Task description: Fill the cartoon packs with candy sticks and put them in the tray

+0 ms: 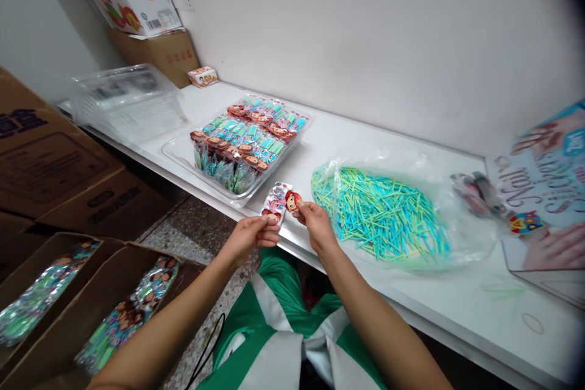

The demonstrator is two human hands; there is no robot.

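Note:
Over the front edge of the white table, my left hand (pixel 253 237) pinches the lower end of a small printed packet (pixel 275 202) with a cartoon girl on it. Close beside it, my right hand (pixel 314 223) is closed on a small red-haired cartoon cutout (pixel 292 200), which overlaps the packet's right side. To the right of my hands, a clear plastic bag (pixel 466 250) lies spread with a pile of thin green and blue sticks (pixel 388 213). Behind my left hand stands a clear plastic tray (pixel 249 198) filled with rows of printed packets (pixel 249 140) of green and blue sticks.
Stacked clear plastic containers (pixel 130 100) stand at the table's left end, near cartons (pixel 153 55) and a small box (pixel 202 77). At right is a "Nail Stickers" box (pixel 548 195). Open cardboard boxes (pixel 116 250) with packets sit on the floor at left.

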